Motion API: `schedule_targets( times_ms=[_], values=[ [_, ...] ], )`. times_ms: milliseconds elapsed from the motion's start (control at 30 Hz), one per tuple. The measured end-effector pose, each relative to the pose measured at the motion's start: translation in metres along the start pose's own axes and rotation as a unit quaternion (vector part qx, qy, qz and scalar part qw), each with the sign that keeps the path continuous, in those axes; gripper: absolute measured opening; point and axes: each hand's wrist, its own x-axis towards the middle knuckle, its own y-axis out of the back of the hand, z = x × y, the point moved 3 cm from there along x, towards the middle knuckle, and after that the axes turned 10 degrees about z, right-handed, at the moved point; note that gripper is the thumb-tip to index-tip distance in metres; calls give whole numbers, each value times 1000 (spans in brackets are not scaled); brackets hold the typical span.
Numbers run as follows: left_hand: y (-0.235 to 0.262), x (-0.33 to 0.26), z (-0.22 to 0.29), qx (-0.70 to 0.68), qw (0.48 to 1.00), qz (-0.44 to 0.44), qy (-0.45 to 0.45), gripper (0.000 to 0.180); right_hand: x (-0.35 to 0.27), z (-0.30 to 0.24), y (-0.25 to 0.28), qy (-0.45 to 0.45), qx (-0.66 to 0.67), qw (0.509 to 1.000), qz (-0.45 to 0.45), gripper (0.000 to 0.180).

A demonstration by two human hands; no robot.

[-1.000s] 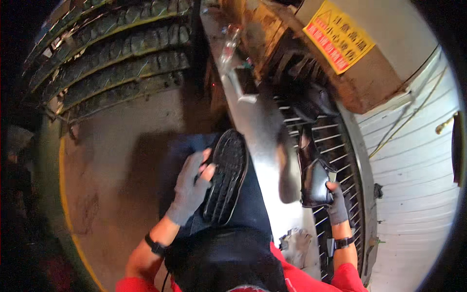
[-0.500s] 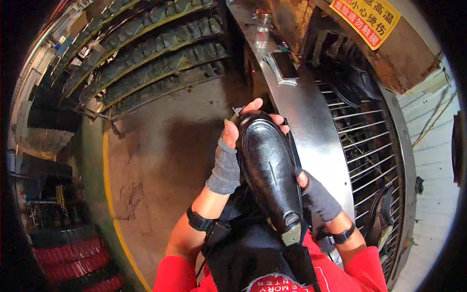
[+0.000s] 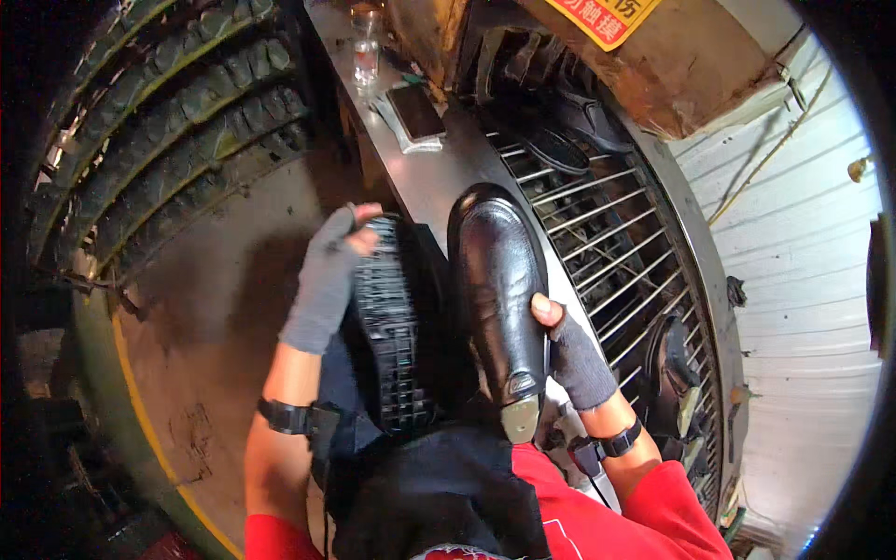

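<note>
Metal worktop (image 3: 420, 182), far end: clear bottle (image 3: 366, 61), standing; nearer, one dark smartphone (image 3: 416, 112) lying on a pale sheet (image 3: 425, 146), paper or cloth unclear. To the right: brown housing (image 3: 653, 89) bearing a yellow-and-red label (image 3: 616, 17); white ribbed wall (image 3: 793, 289) beyond. Far left: tiered rack (image 3: 149, 100), yellow-edged, loaded. Floor (image 3: 215, 308): grey-brown, one yellow line (image 3: 132, 387).

The tread of the black sole (image 3: 390, 317) on the left is blurred. Behind the black shoe (image 3: 499, 266), most fingers of the right hand (image 3: 577, 355) are hidden. The frame cuts the yellow sign (image 3: 613, 15); the far-left dark shoes (image 3: 247, 73) are too unclear to count.
</note>
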Motion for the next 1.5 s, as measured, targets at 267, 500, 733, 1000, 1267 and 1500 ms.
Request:
schedule_targets(
  times_ms=[267, 500, 733, 1000, 1267, 1500],
  values=[
    [2, -39, 32, -188, 973, -123, 51, 71, -1, 4, -14, 18, 89, 995, -42, 86],
    [5, -18, 56, -274, 958, -87, 7, 74, 7, 38, -74, -85, 169, 975, -112, 87],
    [-10, -29, 55, -216, 965, -147, 6, 84, 13, 56, -79, -15, 58, 985, -164, 80],
    [-16, -38, 62, -167, 976, -141, -2, 88, 21, 58, -74, -30, 80, 984, -155, 75],
    [-7, -60, 70, -123, 983, -139, -14, 103, 11, 63, -65, -40, 69, 983, -163, 86],
    [27, -98, 95, 108, 982, -46, -149, 140, -1, 22, -118, 81, -82, 980, -165, 64]
  ],
)
